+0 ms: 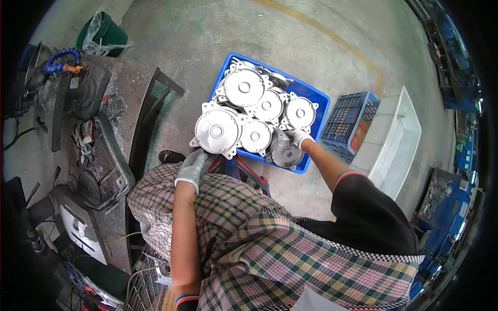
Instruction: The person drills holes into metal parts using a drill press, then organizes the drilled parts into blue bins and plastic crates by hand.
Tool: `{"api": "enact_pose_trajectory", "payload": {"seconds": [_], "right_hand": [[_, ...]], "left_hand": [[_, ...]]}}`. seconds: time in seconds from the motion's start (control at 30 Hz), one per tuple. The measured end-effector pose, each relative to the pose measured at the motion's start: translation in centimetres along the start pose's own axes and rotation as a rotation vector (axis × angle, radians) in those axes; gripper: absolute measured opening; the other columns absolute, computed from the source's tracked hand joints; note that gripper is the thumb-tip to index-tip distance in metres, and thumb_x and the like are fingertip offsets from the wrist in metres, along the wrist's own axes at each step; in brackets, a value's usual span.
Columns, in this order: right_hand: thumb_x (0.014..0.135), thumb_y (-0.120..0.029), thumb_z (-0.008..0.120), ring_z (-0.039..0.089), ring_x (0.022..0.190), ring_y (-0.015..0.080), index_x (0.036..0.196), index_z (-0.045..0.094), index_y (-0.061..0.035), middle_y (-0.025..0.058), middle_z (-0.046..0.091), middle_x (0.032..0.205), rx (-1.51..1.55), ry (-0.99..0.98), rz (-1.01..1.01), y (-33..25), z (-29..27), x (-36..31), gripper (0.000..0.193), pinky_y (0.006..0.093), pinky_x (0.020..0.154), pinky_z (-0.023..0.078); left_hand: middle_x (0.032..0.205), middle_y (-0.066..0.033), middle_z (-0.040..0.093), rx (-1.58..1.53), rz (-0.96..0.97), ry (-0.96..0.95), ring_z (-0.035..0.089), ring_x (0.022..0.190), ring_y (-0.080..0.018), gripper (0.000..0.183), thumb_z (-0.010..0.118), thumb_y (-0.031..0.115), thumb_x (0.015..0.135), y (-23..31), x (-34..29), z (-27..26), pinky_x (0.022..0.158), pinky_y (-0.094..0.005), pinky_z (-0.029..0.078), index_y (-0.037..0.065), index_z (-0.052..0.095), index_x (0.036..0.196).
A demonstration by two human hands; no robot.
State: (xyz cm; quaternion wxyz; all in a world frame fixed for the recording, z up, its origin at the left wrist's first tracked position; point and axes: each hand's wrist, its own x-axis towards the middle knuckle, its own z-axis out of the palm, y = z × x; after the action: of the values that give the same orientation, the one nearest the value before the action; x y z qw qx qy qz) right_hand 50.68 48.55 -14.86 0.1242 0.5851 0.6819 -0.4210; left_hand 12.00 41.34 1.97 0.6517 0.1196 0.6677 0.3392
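Seen from above, a person in a pink, green and black plaid apron [270,249] stands at the lower edge, both forearms reaching forward. The left hand [191,168], in a pale grey-white glove, is held above the apron, its fingers straight and close together, their tips beside the nearest large casting; whether they touch it cannot be told. The right hand [298,137], in a matching glove, rests its fingers on the upper edge of a dull grey, round metal casting [286,152]; how tightly they close on it cannot be made out. This casting lies at the near right corner of a rectangular blue plastic crate [320,103], overlapping its rim. Bright silver, round metal castings with small lugs [244,87] are heaped inside, some overlapping. A red and black frame [244,173] shows beneath the crate's near side.

To the left stands a dark metal workbench [120,78], its top scattered with pale debris. Used work gloves [83,139] lie on it, and a blue segmented hose with an orange nozzle [63,53] curves over its far end. To the right, a blue latticed plastic crate [340,111] sits next to a long white tub [411,124].

The floor is worn grey concrete [207,31]. Farther off are a dark green bin [115,37] draped with clear plastic film [92,39], and a curved-looking yellow floor line [337,35]. Dark and blue shelving [456,78] runs along the far right.
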Motion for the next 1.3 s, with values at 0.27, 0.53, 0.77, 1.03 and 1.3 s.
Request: {"api": "enact_pose_trajectory", "payload": {"seconds": [0.27, 0.53, 0.77, 1.03, 1.3], "right_hand": [[0.072, -0.007, 0.054, 0.054, 0.098, 0.0309, 0.105, 0.055, -0.0063, 0.0169, 0.057, 0.104, -0.237, 0.086, 0.273, -0.9, 2.2, 1.2, 0.033, 0.0369, 0.083, 0.043], [0.057, -0.034, 0.073, 0.057, 0.094, 0.0348, 0.112, 0.051, 0.0011, 0.0237, 0.059, 0.098, 0.271, 0.713, 0.558, 2.8, 0.0, -2.2, 0.069, 0.0379, 0.08, 0.046], [0.074, -0.052, 0.06, 0.051, 0.102, 0.0291, 0.127, 0.039, -0.0158, 0.012, 0.05, 0.119, 1.239, 0.34, 0.601, 6.7, -1.6, 1.8, 0.067, 0.0439, 0.081, 0.042], [0.08, -0.019, 0.062, 0.056, 0.08, 0.0176, 0.112, 0.048, -0.0196, 0.0025, 0.06, 0.096, 1.724, 0.427, 0.45, 8.4, 0.8, 2.4, 0.035, 0.0351, 0.068, 0.045], [0.079, -0.027, 0.063, 0.058, 0.085, 0.0315, 0.119, 0.04, -0.02, 0.0078, 0.057, 0.104, 1.466, 0.461, 0.362, 8.8, -0.1, 3.7, 0.046, 0.0525, 0.068, 0.044]], "left_hand": [[0.105, -0.0118, 0.056, -0.061, 0.012, 0.016, 0.057, 0.089, -0.0203, 0.039, 0.051, 0.019, 0.088, -0.3, -0.1, -0.1, 0.073, -0.0287, 0.047, -0.002, 0.041, 0.119], [0.106, -0.0126, 0.056, -0.185, 0.003, 0.03, 0.057, 0.091, -0.0223, 0.038, 0.049, 0.022, 0.089, -0.1, 0.0, -1.0, 0.077, -0.0332, 0.046, -0.001, 0.042, 0.118], [0.107, -0.0125, 0.054, -0.046, -0.023, 0.032, 0.055, 0.093, -0.0234, 0.039, 0.049, 0.022, 0.088, 0.2, 0.6, 0.5, 0.079, -0.0332, 0.045, 0.0, 0.042, 0.12], [0.106, -0.0127, 0.054, -0.04, -0.058, 0.095, 0.055, 0.093, -0.0244, 0.037, 0.047, 0.02, 0.089, 0.0, 1.3, 0.6, 0.081, -0.0349, 0.045, 0.0, 0.043, 0.119], [0.108, -0.013, 0.054, 0.009, -0.066, 0.053, 0.055, 0.094, -0.0249, 0.038, 0.049, 0.02, 0.088, 0.3, 1.8, 1.3, 0.08, -0.0344, 0.045, 0.0, 0.043, 0.12]]}}
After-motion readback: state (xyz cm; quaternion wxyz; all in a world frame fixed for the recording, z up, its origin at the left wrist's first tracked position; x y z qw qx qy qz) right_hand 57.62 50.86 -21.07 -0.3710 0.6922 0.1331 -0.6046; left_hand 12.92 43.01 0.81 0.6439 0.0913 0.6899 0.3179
